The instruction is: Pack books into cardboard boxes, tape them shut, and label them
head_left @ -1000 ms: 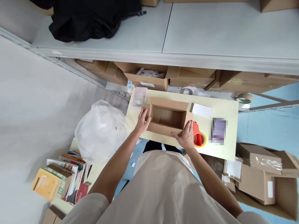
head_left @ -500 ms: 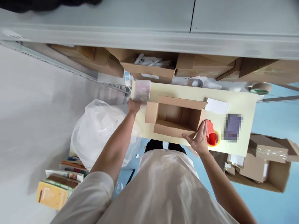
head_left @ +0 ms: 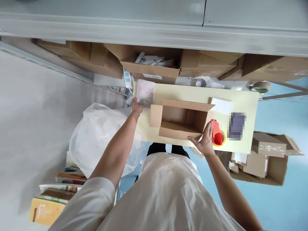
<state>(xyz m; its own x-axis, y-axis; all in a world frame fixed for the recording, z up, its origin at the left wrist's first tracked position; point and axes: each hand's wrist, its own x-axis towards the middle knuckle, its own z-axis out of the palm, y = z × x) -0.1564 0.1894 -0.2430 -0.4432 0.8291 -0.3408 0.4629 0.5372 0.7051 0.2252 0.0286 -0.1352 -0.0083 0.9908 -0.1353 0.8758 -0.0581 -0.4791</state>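
An opened cardboard box stands on the pale yellow table with its flaps folded outward; its inside looks bare. At its front right corner is my right hand, thumb on the front flap and fingers along the right flap. Left of the box, my left hand grips the lower left edge of a flat pinkish, glossy packet. The fingers under it are partly hidden, and its print is too blurred to read. A red tape dispenser with a yellow-rimmed roll lies right beside my right fingers.
White papers and a pixelated dark object lie on the table's right. Behind are shelved cartons, tape rolls and a power strip. A white plastic bag bulges at left; a carton stands lower right.
The camera view has shifted slightly, so the surroundings sit a little differently. Both hands keep nearly the same places, the left at the packet and the right at the box corner.
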